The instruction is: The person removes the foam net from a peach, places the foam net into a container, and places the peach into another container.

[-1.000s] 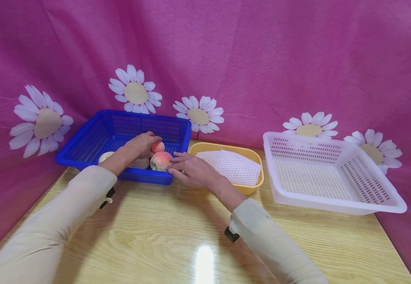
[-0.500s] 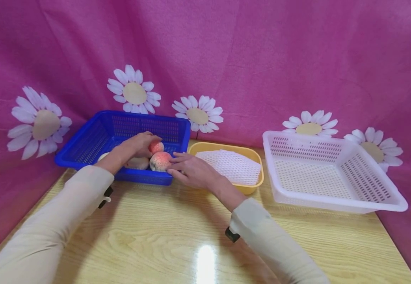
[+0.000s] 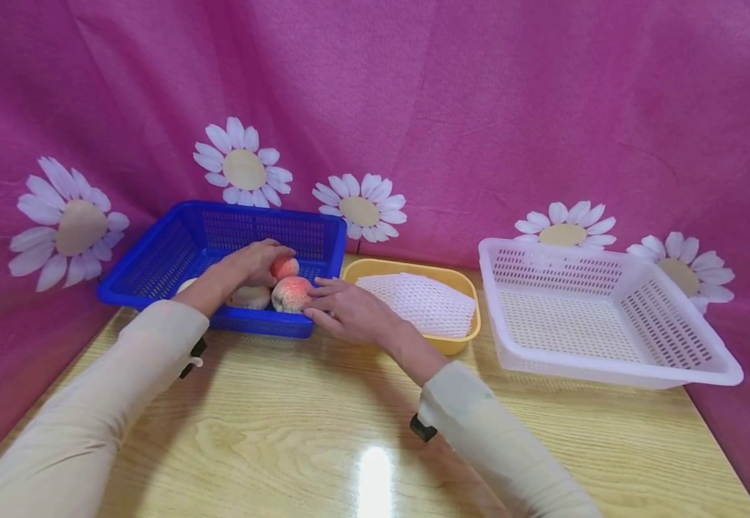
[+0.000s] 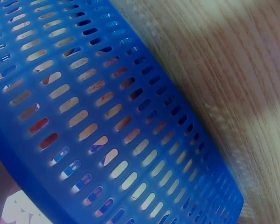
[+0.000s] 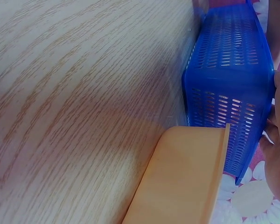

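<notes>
In the head view my left hand (image 3: 254, 262) reaches over the near rim into a blue basket (image 3: 271, 326). Its fingers curve over the small red peach (image 3: 285, 267); the thumb is hidden. My right hand (image 3: 358, 311) comes over the basket's right corner. Its extended fingers touch the right side of a larger pink-and-cream peach (image 3: 290, 293). A pale round fruit (image 3: 250, 297) lies left of that peach, and another pale one (image 3: 185, 285) shows partly behind the left forearm. In the left wrist view the basket's slotted wall (image 4: 102, 116) hides the left hand's grip.
Right of the blue basket stands a yellow basin (image 3: 465, 339) with white foam fruit nets (image 3: 423, 302) in it. Farther right is a white slotted basket (image 3: 607, 363). All rest on a wooden table (image 3: 271, 439) in front of a magenta curtain (image 3: 465, 108) printed with daisies.
The left forearm has shifted slightly left, so more of the pale fruit beside the larger peach shows. The right hand holds its place at the basket corner.
</notes>
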Action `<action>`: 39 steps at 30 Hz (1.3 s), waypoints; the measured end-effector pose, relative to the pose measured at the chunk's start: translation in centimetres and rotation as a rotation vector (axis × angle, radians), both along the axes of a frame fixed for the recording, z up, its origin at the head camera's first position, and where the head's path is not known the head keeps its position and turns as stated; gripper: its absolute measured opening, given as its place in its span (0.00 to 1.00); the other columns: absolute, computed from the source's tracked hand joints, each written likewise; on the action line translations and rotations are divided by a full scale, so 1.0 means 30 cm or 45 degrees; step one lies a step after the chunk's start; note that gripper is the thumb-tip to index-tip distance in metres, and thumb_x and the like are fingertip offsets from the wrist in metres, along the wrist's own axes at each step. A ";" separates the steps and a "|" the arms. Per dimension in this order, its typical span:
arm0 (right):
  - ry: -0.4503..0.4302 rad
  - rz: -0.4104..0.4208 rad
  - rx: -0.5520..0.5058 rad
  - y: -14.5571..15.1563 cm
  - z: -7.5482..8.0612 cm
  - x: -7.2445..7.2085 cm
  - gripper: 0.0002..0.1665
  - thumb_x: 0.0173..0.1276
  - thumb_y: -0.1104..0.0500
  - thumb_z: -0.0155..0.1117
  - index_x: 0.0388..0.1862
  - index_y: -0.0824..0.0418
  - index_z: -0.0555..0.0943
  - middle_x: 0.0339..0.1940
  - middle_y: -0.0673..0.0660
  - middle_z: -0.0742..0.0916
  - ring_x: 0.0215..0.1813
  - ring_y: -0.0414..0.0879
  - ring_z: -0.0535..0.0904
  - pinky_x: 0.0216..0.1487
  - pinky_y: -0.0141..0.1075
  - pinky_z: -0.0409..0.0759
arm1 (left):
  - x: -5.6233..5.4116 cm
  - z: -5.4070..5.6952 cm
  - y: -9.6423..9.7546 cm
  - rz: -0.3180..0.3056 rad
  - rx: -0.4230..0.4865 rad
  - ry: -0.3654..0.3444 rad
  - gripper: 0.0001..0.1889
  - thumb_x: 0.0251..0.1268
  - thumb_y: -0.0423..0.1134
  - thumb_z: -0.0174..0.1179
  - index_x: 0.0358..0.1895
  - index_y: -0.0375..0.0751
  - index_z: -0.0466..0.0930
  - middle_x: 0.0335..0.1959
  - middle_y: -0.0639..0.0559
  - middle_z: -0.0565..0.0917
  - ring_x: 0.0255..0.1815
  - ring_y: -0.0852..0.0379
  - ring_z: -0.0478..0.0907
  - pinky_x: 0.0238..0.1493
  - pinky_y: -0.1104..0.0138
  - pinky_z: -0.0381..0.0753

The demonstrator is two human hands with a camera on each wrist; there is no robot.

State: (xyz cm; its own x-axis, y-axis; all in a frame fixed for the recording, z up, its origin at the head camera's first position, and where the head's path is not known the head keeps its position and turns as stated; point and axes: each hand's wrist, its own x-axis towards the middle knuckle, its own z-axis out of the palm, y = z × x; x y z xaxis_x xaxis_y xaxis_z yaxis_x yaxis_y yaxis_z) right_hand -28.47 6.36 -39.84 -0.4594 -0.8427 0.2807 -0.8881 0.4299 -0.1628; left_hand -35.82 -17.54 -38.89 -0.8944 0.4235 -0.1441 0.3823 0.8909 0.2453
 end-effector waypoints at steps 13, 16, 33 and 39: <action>-0.022 -0.011 0.017 -0.003 0.001 -0.004 0.20 0.80 0.53 0.52 0.54 0.62 0.86 0.61 0.61 0.82 0.71 0.55 0.69 0.74 0.44 0.61 | -0.010 0.005 -0.009 -0.020 -0.049 0.010 0.36 0.64 0.34 0.66 0.74 0.36 0.63 0.70 0.28 0.63 0.69 0.30 0.62 0.65 0.39 0.66; -0.013 -0.013 0.015 0.000 -0.001 -0.008 0.20 0.80 0.52 0.52 0.54 0.61 0.86 0.61 0.61 0.83 0.71 0.55 0.69 0.74 0.43 0.60 | -0.012 0.013 -0.012 -0.047 -0.057 0.027 0.36 0.64 0.35 0.65 0.75 0.36 0.62 0.70 0.27 0.62 0.70 0.29 0.61 0.65 0.38 0.65; -0.020 -0.272 0.076 0.038 0.023 0.019 0.25 0.80 0.48 0.50 0.65 0.60 0.79 0.67 0.60 0.78 0.75 0.56 0.63 0.75 0.44 0.58 | -0.002 0.084 0.059 0.107 0.000 0.405 0.29 0.71 0.42 0.56 0.73 0.39 0.66 0.69 0.34 0.69 0.67 0.34 0.67 0.61 0.41 0.71; -0.044 -0.420 0.076 0.084 0.066 0.021 0.28 0.81 0.45 0.48 0.70 0.57 0.75 0.72 0.60 0.74 0.77 0.57 0.59 0.76 0.43 0.53 | 0.015 0.095 0.128 0.140 0.053 0.492 0.27 0.75 0.49 0.52 0.72 0.41 0.68 0.68 0.36 0.70 0.66 0.34 0.68 0.60 0.41 0.72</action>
State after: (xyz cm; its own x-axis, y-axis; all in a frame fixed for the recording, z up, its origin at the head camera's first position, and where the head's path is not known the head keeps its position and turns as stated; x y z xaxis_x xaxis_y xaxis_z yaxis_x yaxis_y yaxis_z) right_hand -27.84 8.88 -37.85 -0.7185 -0.6615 0.2148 -0.6938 0.7030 -0.1563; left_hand -35.37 -13.71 -36.02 -0.9197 0.3203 0.2271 0.3562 0.9240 0.1392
